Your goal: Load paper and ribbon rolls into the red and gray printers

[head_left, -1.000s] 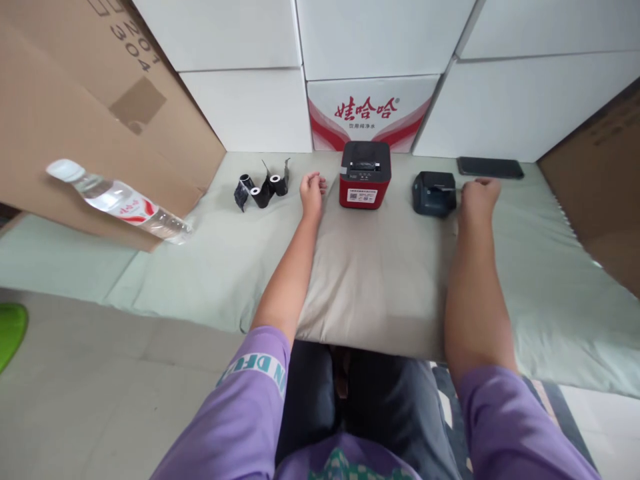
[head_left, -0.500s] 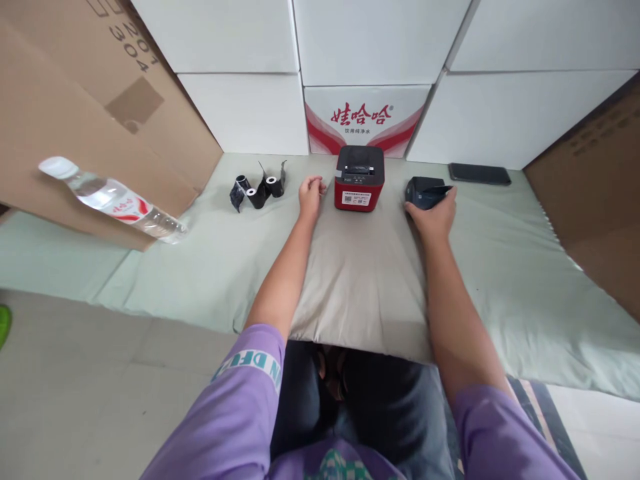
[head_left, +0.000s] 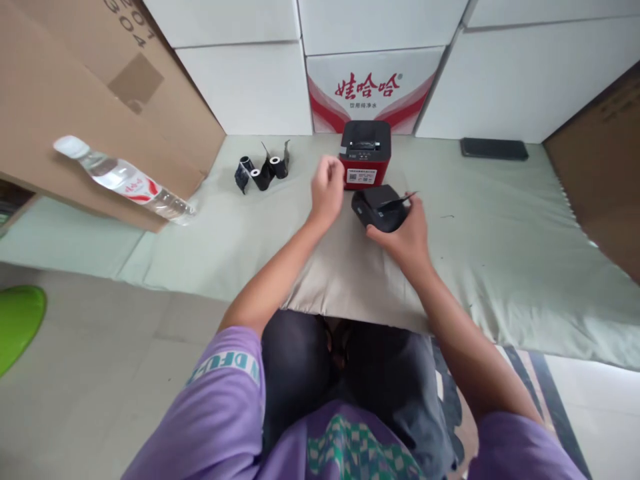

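Already gripped in right hand (head_left: 406,235): small black printer (head_left: 379,207), lifted just before red printer (head_left: 365,155), over beige cushion (head_left: 360,267). Left hand (head_left: 327,190) loosely curled, empty, beside it. Black rolls (head_left: 263,175) untouched.

Red printer (head_left: 365,155) just behind hands

Pale green mat (head_left: 500,267) before me: beige cloth (head_left: 360,280) centre; red printer (head_left: 366,155) and black rolls (head_left: 263,175) upper centre; phone (head_left: 494,148) upper right.
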